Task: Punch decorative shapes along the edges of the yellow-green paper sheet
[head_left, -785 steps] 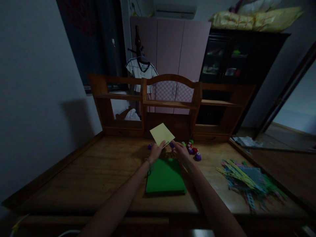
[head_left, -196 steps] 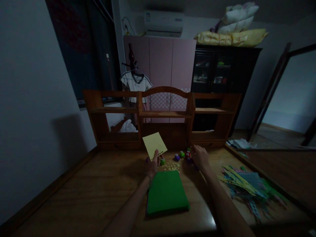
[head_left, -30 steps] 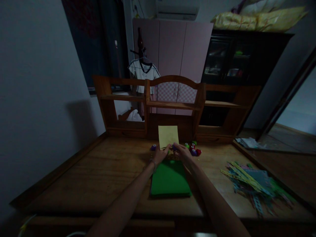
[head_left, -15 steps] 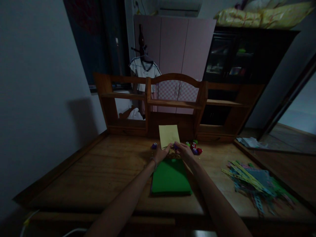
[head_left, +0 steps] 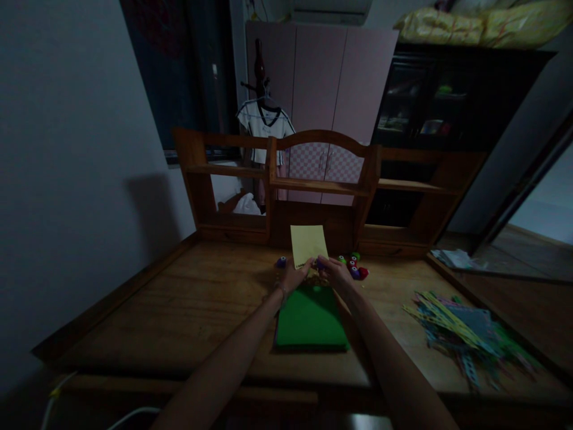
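Observation:
My left hand (head_left: pixel 295 278) pinches the lower edge of a pale yellow paper sheet (head_left: pixel 308 243) and holds it upright above the wooden desk (head_left: pixel 188 304). My right hand (head_left: pixel 336 273) is closed on a small purple paper punch (head_left: pixel 319 263) pressed against the sheet's bottom edge. A green pad (head_left: pixel 310 316) lies flat just under both hands. Another purple punch (head_left: pixel 280 261) stands left of my left hand. Several small punches (head_left: pixel 355 267) in green, red and purple cluster to the right.
A wooden shelf unit (head_left: pixel 322 185) runs along the desk's back edge. A heap of coloured paper strips (head_left: pixel 465 337) lies on the right. More papers (head_left: pixel 454 258) sit at the far right corner. Behind are a pink wardrobe (head_left: pixel 322 89) and a hanging shirt (head_left: pixel 265 122).
My hands and the yellow sheet stay together at the same spot on the desk; only the view has shifted slightly. Some seconds ago my right hand was away among the punches on the right.

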Available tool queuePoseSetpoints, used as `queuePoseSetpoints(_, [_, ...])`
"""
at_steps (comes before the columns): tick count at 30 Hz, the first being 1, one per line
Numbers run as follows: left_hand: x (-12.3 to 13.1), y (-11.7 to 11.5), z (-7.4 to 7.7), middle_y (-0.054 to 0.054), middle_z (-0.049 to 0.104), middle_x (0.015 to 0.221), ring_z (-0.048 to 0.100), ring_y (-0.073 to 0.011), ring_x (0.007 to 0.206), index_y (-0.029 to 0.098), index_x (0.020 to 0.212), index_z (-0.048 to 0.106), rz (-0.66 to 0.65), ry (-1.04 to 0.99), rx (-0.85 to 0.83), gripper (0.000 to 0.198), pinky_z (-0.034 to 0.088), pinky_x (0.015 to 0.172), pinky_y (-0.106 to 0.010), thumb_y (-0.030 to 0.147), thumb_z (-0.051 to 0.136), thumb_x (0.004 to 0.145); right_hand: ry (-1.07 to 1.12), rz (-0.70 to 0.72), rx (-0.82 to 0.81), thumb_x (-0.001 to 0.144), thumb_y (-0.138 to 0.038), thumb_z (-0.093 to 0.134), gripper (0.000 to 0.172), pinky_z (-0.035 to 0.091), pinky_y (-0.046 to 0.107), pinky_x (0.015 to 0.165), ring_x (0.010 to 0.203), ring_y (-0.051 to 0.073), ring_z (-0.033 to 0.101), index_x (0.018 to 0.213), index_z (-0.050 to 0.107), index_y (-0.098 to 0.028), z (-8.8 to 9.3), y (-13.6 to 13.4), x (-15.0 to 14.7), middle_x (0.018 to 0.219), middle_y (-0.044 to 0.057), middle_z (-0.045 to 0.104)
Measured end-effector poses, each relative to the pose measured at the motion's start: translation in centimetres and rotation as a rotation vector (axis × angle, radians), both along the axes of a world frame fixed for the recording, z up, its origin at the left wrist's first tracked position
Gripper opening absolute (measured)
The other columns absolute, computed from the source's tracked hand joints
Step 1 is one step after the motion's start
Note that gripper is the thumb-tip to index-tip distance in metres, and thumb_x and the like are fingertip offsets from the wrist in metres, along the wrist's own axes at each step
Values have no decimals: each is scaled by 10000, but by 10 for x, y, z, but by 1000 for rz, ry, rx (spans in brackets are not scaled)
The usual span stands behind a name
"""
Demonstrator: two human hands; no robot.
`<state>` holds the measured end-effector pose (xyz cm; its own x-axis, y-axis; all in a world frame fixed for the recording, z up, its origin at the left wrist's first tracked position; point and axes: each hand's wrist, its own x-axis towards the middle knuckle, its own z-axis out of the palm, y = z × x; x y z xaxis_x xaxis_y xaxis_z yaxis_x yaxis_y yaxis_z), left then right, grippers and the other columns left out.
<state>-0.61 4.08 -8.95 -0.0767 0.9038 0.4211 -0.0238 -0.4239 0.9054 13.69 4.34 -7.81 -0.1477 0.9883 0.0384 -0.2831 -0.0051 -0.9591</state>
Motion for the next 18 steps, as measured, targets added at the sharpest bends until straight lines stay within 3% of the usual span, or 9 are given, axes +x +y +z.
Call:
queuePoseSetpoints(7, [0,1,-3,-129,679,1068,650,-238,976,127,991,678,-3,3,-4,324,516,874,-361,349,660,755,9,-18,-2,632,-396,767,298,374,204,450,504,87,512,768,696,-140,1,-2,0,699,40,650])
queuePoseSetpoints(18, [5,-4,1,-111,692,1040,655,-232,964,141,952,692,4,-4,-47,282,510,887,-358,344,658,760,4,-78,-10,620,-390,774,307,427,215,489,578,124,570,770,690,-136,5,-8,-1,760,70,667])
